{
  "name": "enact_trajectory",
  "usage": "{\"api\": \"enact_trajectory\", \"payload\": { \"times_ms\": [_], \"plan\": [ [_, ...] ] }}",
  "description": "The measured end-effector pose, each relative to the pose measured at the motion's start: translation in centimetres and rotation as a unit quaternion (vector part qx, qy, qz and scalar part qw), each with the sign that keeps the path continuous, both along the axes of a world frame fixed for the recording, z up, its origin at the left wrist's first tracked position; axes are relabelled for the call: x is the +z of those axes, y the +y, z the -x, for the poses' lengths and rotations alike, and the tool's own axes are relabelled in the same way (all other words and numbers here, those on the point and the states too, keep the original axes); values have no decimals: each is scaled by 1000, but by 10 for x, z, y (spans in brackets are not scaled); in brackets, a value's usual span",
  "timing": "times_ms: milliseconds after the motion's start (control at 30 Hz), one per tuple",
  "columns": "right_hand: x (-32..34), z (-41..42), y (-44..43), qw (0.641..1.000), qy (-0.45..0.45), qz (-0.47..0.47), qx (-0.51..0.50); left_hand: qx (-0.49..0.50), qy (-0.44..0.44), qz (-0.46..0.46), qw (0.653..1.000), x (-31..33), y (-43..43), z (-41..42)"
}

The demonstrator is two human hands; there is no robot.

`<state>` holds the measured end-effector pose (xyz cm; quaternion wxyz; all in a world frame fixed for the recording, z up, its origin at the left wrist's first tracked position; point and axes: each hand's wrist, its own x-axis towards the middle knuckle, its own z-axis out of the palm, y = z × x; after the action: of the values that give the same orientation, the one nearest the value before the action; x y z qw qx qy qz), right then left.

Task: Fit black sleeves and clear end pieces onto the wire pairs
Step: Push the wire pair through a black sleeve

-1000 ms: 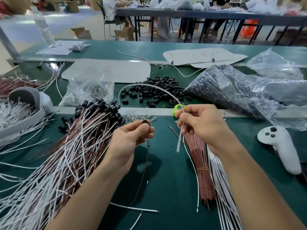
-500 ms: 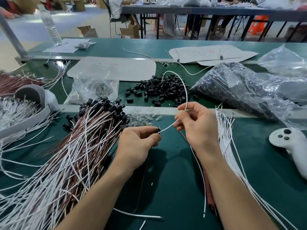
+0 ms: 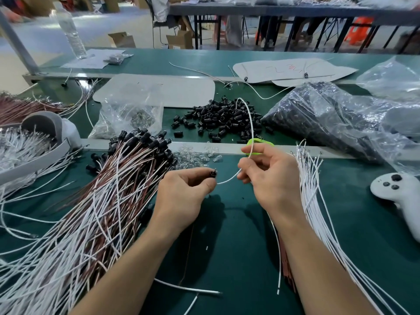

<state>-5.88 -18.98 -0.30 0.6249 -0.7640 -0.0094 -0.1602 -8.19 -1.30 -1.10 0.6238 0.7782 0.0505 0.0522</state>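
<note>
Two hands work over the green bench (image 3: 238, 235). The left hand (image 3: 184, 192) pinches a black sleeve (image 3: 213, 173) between thumb and forefinger. The right hand (image 3: 270, 178) pinches a white wire (image 3: 229, 179) just beside it, the slack arching upward. The wire is judged light and springy, so grip it near the tip. Red marks on the card (image 3: 291, 69) are illegible.

Bare mat (image 3: 238, 246) between wire heap (image 3: 79, 223) and white wire bundle (image 3: 322, 212).
</note>
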Motion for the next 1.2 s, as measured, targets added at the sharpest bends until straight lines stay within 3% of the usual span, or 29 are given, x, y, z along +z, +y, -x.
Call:
{"api": "enact_trajectory", "payload": {
  "times_ms": [233,433,600,800,1200],
  "plan": [
    [4,2,7,967,59,-240,59,-33,12,64,997,1,-6,-1],
    [-4,4,15,986,96,-83,108,-37,26,168,985,2,-4,-1],
    [-6,2,11,995,87,-9,47,-34,21,148,988,2,-3,-2],
    [0,3,3,999,36,14,7,-34,-23,13,999,-3,-5,-2],
    [-3,3,9,995,59,-37,68,-48,-20,1,999,-8,-5,-3]
  ]
}}
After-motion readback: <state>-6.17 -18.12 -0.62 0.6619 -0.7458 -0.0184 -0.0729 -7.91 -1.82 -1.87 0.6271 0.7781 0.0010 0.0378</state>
